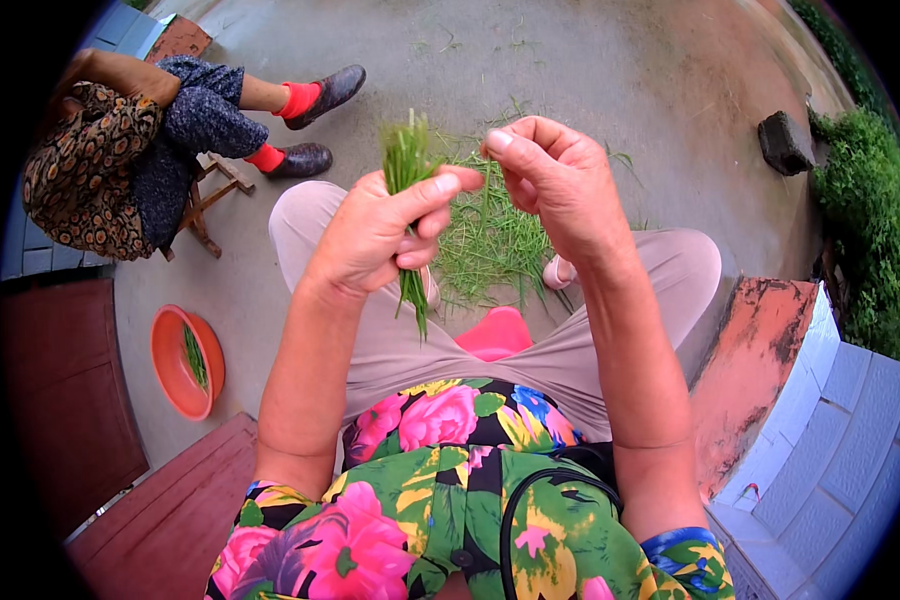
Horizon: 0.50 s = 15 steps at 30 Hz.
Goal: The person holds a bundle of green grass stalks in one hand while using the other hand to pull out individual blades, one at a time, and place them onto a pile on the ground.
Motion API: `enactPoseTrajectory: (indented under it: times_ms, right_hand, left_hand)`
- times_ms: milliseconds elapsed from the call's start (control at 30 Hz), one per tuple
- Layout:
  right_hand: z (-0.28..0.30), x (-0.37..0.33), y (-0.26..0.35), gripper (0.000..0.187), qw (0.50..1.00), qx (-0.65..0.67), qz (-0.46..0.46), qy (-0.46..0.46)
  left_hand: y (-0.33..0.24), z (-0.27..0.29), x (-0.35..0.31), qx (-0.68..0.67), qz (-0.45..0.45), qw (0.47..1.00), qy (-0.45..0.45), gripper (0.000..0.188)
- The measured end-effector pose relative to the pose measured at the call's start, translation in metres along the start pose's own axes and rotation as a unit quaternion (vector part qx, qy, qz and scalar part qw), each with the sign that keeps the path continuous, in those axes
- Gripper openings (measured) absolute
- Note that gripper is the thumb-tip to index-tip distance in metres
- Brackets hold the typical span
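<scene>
Green chive bunch (pixel 407 170) | left hand (pixel 375 235) grips | right hand (pixel 555 180) pinching a blade

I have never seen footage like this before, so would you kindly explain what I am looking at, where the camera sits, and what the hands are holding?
There is no machine here: a person does the work with two bare hands. The single picture comes from a wide fisheye camera worn on the person's head, looking down, so straight edges bend near the rim and the forearms enter from below. The left hand grips a small bunch of thin green stalks, upright, with the ends hanging below the fist. The right hand is beside it, fingertips pinched together near the bunch. On the concrete ground, between the person's knees, lies a loose pile of greens. To the left stands an orange basin with a few green stalks inside. Another person sits on a small wooden stool at upper left.
</scene>
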State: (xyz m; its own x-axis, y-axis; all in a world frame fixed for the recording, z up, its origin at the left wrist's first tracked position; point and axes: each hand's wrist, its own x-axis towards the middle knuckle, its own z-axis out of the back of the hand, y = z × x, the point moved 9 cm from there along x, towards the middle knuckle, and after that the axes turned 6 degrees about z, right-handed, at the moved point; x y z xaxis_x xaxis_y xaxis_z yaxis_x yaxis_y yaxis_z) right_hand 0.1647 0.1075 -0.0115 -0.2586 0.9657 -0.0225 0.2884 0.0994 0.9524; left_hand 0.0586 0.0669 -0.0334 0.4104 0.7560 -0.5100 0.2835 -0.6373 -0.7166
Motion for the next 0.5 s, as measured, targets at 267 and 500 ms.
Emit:
enactPoseTrajectory:
  times_ms: [267,500]
  right_hand:
    - [-0.001,0.001,0.007,0.019,0.996,-0.081,0.020,-0.008]
    - [-0.002,0.001,0.002,0.021,0.996,-0.087,0.005,0.005]
  left_hand:
    - [-0.008,-0.001,0.001,0.018,-0.046,0.998,-0.038,0.016]
    - [-0.008,-0.008,-0.002,0.030,-0.031,0.999,-0.023,0.015]
